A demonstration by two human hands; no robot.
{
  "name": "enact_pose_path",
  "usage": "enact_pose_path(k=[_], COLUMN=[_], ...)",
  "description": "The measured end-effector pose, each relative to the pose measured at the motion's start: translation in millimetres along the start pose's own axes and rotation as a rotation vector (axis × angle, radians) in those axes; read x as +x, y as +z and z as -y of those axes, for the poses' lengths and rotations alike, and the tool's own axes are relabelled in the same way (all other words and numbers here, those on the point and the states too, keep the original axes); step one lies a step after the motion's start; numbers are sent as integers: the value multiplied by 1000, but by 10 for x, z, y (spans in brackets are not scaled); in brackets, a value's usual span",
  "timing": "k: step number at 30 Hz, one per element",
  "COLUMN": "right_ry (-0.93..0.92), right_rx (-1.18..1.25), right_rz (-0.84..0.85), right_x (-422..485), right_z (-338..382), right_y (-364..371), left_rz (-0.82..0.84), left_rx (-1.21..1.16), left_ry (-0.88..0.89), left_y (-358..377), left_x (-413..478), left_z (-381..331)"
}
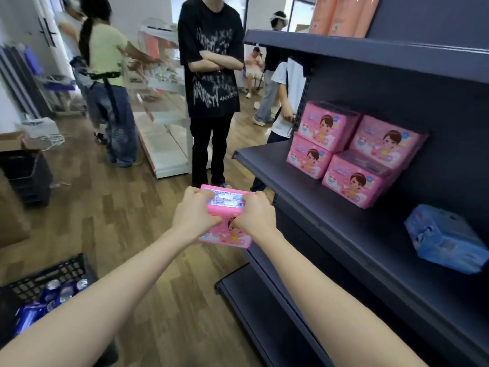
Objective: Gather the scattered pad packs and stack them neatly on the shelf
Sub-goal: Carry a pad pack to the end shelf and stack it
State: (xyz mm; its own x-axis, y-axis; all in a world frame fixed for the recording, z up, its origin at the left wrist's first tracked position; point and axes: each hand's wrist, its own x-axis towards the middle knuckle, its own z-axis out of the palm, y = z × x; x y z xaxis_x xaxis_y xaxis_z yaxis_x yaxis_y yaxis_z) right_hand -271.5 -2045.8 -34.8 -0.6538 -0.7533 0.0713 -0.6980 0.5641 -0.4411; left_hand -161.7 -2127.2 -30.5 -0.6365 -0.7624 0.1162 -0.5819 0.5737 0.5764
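1. I saw the pink pad pack [227, 205] held in mid-air over the wooden floor [132, 221]. It was just left of the middle shelf [344, 234] front edge and was not resting on it. The barcode label faced up and the cartoon print faced me.
2. The left hand [194, 213] gripped the pack's left end, with fingers curled over the top and the thumb on the front face.
3. The right hand [255, 214] gripped the right end the same way. Both hands were clenched around the one pack.
4. On the middle shelf, four matching pink packs [354, 152] stood near the back panel as two stacks of two, side by side and touching. The right stack looked slightly offset.
5. A blue pack [447, 239] lay alone on the same shelf, well apart from the pink stacks, further right and skewed.
6. The upper shelf [370, 51] carried orange packs [341, 14], cropped by the frame edge.
7. The bottom shelf [264, 308] showed below the arms.
8. A black crate [53, 276] sat on the floor at lower left with blue cans [53, 295] in it.
9. A person in a black T-shirt [211, 62] stood beyond the pack with arms folded. Others were further back, too blurred for detail.
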Motion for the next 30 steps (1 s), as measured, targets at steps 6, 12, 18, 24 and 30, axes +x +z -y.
enact_pose_path(k=[6,12,18,24,30], right_ry=[100,171,221,273,268], right_rx=[29,-7,-5,61,-16], right_rz=[-140,-279,-403,-540,-618], right_x=[234,369,394,328,241], right_z=[-16,-251,-567,-894,-1190], right_y=[-233,-541,-870,-1200,-1527], left_rz=[7,13,22,15,27], left_rx=[-30,-87,-128,-195,-244], left_ry=[173,296,403,500,590], left_y=[-80,-33,128,345,509], left_x=[524,801,984,1082,1113], left_z=[-174,-606,-1086,-1586,-2047])
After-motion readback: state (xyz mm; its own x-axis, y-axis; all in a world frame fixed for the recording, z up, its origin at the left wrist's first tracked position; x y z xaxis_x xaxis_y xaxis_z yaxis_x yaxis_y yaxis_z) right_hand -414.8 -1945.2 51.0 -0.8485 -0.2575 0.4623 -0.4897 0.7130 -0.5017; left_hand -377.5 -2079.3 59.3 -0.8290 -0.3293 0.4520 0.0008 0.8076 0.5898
